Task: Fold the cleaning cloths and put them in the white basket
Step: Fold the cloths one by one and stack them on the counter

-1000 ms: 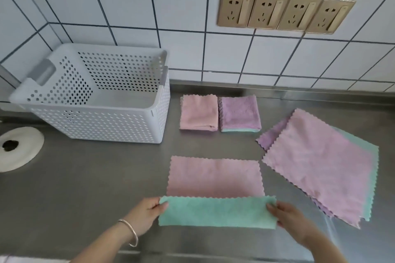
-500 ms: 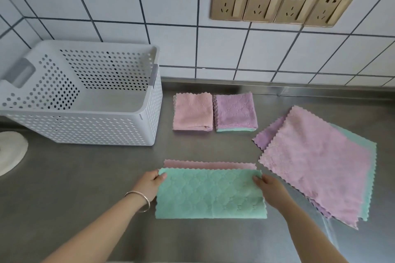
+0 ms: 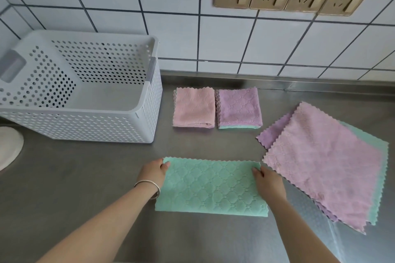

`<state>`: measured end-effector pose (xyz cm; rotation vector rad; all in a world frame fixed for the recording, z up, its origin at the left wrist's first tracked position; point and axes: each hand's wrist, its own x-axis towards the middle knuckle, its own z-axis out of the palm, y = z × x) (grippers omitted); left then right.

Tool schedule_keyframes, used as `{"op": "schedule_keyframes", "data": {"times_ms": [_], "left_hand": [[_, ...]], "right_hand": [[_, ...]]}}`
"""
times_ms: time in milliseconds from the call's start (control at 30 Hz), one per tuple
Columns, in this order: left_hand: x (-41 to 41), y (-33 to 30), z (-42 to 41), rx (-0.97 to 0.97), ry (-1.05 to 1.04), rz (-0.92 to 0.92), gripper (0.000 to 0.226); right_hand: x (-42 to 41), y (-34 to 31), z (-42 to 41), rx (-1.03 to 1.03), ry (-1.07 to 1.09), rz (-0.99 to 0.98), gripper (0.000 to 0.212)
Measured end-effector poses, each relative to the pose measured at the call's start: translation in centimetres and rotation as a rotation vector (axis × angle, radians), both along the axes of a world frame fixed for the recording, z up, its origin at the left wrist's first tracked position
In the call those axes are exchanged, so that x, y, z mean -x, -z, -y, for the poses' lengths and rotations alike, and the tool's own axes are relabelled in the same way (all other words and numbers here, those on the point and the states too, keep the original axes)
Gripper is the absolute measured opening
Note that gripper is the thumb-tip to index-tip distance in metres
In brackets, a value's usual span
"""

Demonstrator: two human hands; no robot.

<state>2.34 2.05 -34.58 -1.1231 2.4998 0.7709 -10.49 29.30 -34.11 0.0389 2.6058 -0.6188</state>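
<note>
Green cloth is laid on the steel counter near the front edge, folded once into a wide rectangle, scalloped edges met along the far side; its far left corner is pinched by the left hand, its far right corner by the right hand, fingers curled over the edge on both sides; a bangle is worn on the left wrist

Progress, as judged: first fold of this cloth is completed, a second fold is still wanted to match the finished ones; two folded cloths are set side by side behind it, near the wall, a pink one and a purple one with a green edge showing beneath; neither is in the white basket, which stands to the left, just beside the pink one, and whose visible floor shows no cloth; a loose stack of unfolded cloths is spread to the right, pink on top, purple and green edges showing below, exact count not readable; most of the task is therefore left

Against the earlier frames: a second ago only a narrow green strip is lifted at the near edge, pink face exposed behind; half a second ago a thin pink band is seen beyond the green; now the pink is fully covered and both hands are carried to the far edge; basket, folded pair and stack are unchanged
</note>
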Motion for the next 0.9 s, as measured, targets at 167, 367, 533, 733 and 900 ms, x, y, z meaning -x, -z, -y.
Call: {"op": "schedule_keyframes", "data": {"times_ms": [167,367,533,733,900], "left_hand": [[0.5,0.1,-0.3,0.094,0.011,0.065,0.037],[0.7,-0.1,-2.2,0.378,0.107,-0.175,0.032],[0.6,0.4,-7.9,0.297,0.739,-0.202,0.058],[0.7,1.5,-10.7,0.264,0.961,0.066,0.068],[1.4,0.1,-11.0,0.195,0.872,0.150,0.080]], "right_hand": [[-0.1,0.4,0.7,-0.104,0.041,-0.009,0.031],[-1.6,-0.4,-0.8,0.001,0.235,-0.111,0.031],[-4.9,-0.1,-1.3,0.001,0.198,-0.044,0.037],[-6.2,-0.2,-2.2,-0.180,0.118,0.128,0.047],[-6.9,-0.5,-1.9,-0.148,0.125,0.093,0.036]]}}
